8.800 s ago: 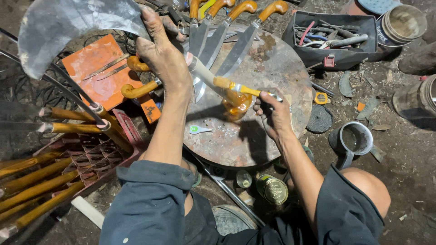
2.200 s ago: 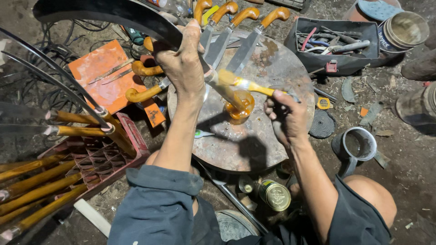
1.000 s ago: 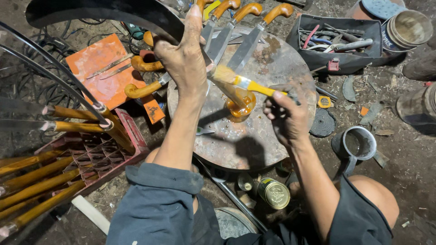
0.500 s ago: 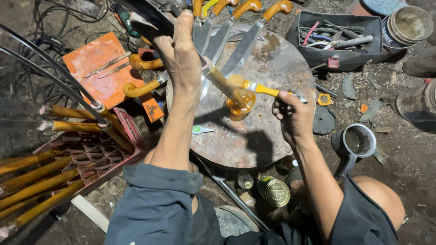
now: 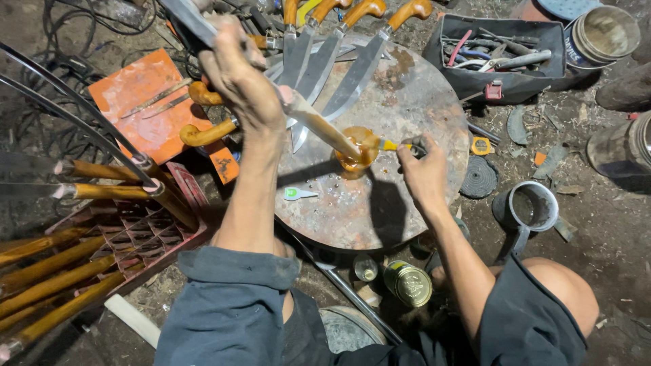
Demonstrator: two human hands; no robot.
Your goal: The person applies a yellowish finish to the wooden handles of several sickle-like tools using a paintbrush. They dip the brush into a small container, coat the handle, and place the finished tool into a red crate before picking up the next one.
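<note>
Left hand point(image 5: 241, 74) grips a long knife at the junction of blade and wooden handle point(image 5: 322, 129), holding it slanted so the handle's butt dips into a small amber-filled pot point(image 5: 358, 148) at the centre of the round metal tabletop point(image 5: 407, 102). Right hand point(image 5: 424, 173), beside the pot, pinches a yellow-handled brush point(image 5: 397, 145) pointed at it. Judged good practice: steady the slanted knife and work the brush evenly over the wood. Beyond the pot, finished knives point(image 5: 339, 51) fan out; left of it lies an orange board point(image 5: 146, 102). The tabletop is rust-stained, the surrounding floor dark with shavings, tins and a black tool tray point(image 5: 502, 81).
</note>
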